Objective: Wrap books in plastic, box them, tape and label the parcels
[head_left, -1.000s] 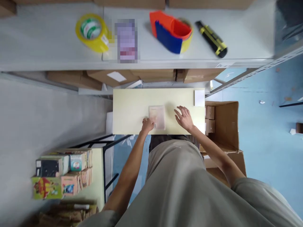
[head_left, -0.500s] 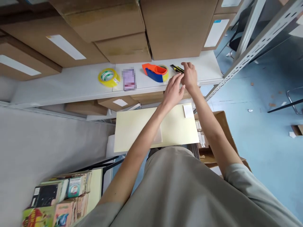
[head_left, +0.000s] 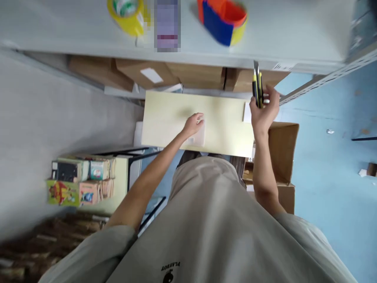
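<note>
Risk lay mainly with the slim black-and-yellow plastic cutter (head_left: 258, 91), held in the closed grip of the right hand (head_left: 266, 108) with its grey metal tip (head_left: 256, 66) pointing away from the body, towards the grey metal shelf (head_left: 294, 35). Whether any blade stood out could not be told; if one did, a careless swing inward might have nicked the left hand (head_left: 193, 124). That hand was over the flat, pale, rectangular packet (head_left: 198, 139), its grip loosely open with nothing seen in it; whether it touched the packet was unclear. Unpinned, the packet seemed liable to skid or turn if pushed, and, lying just beside the near edge of the pale-yellow rectangular surface (head_left: 229, 129), it could have slid off. A sharp edge pressed too hard on it would probably have scored the surface beneath. The right hand appeared out past the surface's right end, so a slack hold there might have dropped the cutter towards the open brown cardboard box (head_left: 284, 153) or the blue floor (head_left: 324, 177).
</note>
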{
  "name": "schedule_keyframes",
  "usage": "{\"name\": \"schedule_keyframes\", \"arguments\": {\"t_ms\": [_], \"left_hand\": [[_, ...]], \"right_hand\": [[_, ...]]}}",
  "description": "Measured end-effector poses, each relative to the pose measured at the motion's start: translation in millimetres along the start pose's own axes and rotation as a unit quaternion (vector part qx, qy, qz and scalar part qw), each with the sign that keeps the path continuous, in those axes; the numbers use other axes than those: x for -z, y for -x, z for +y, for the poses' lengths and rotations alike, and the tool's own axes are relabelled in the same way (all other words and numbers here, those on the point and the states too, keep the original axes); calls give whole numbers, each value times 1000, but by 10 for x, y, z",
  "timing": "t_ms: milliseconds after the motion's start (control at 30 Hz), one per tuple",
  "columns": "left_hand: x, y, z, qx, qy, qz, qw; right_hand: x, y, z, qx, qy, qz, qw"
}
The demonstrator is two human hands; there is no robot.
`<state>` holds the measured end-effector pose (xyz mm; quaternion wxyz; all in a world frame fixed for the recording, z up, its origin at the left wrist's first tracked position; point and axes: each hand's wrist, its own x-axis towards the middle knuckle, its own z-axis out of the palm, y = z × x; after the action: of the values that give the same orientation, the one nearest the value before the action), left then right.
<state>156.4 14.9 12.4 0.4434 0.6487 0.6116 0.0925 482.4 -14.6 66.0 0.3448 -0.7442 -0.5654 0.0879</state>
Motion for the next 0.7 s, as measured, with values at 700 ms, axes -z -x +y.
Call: {"name": "schedule_keyframes", "arguments": {"t_ms": [700], "left_hand": [[225,30,-1964,8,-104,-59,993]], "right_hand": [[-1945,2376,-742,-274,-124,-307,903]]}}
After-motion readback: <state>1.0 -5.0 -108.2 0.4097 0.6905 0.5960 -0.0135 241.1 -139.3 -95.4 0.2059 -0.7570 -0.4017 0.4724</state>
